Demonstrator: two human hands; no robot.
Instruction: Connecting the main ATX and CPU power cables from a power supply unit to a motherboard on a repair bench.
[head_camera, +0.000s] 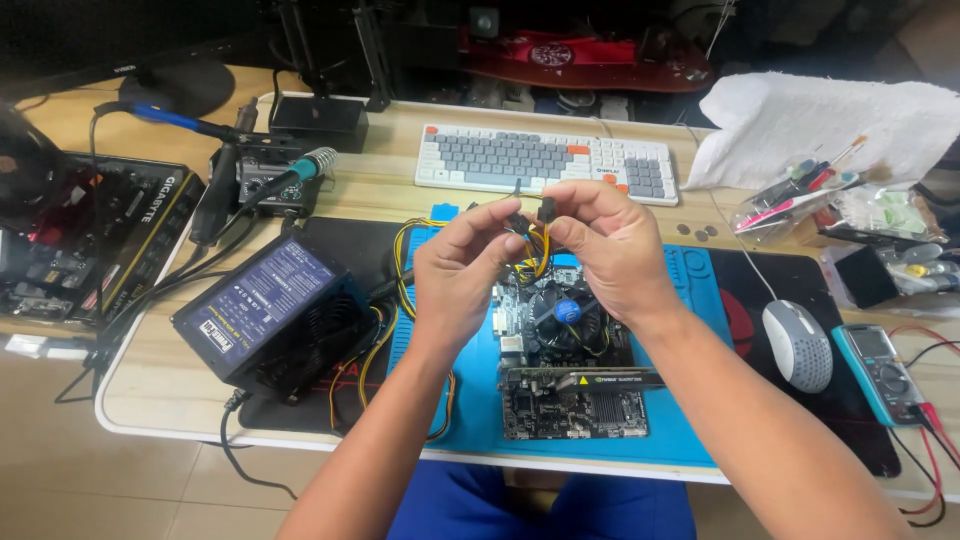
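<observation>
Black and boxy, the power supply (265, 315) sits at the left of the desk (160, 385), its yellow and black cables (400, 250) running toward the centre. Above a blue mat (700, 300), the left hand (462, 275) and right hand (608, 250) are raised close together, each pinching a small black connector (546, 209) on those cables between fingertips. Below them lies a motherboard (570, 385) with a round cooler fan. Farther right rest a grey mouse (797, 345) and a teal multimeter (880, 372).

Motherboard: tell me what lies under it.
The motherboard lies on a blue work mat, itself on the table. The mat beneath the board is covered; both hands hide its top edge.
</observation>
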